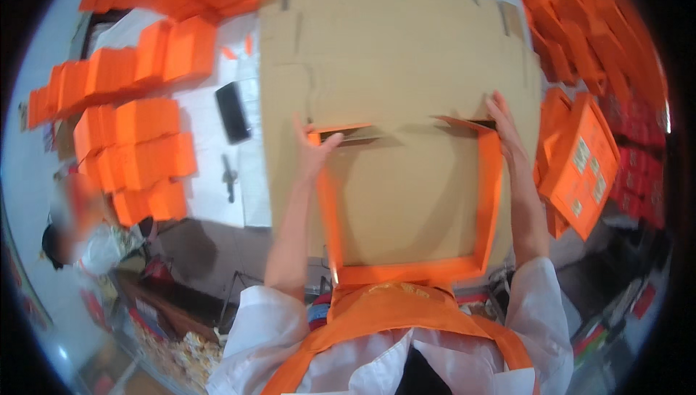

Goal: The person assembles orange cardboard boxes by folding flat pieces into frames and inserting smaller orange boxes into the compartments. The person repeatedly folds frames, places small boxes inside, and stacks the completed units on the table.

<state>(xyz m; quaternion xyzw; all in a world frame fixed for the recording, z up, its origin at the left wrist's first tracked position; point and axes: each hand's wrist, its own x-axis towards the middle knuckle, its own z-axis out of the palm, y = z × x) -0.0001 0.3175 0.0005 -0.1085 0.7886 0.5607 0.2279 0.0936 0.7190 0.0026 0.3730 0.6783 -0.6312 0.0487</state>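
An orange cardboard frame (489, 203) stands in front of me on a large brown cardboard sheet (406, 40). It has one side along my apron and two sides running away from me. Short flaps with brown inner faces (355, 134) fold inward at both far ends, leaving a gap between them. My left hand (313, 152) is closed round the far left corner, its thumb on the inner side. At the far right corner, my right hand (504, 123) grips the frame with fingers pointing away from me. Some of its fingers are hidden.
Left of the sheet lie a black phone-like slab (232, 112) and a small dark tool (229, 177). Orange box stacks (148, 123) fill the left side. Orange pieces with picture patches (580, 167) lean at right, near red packages (641, 163). A person (105, 246) is at far left.
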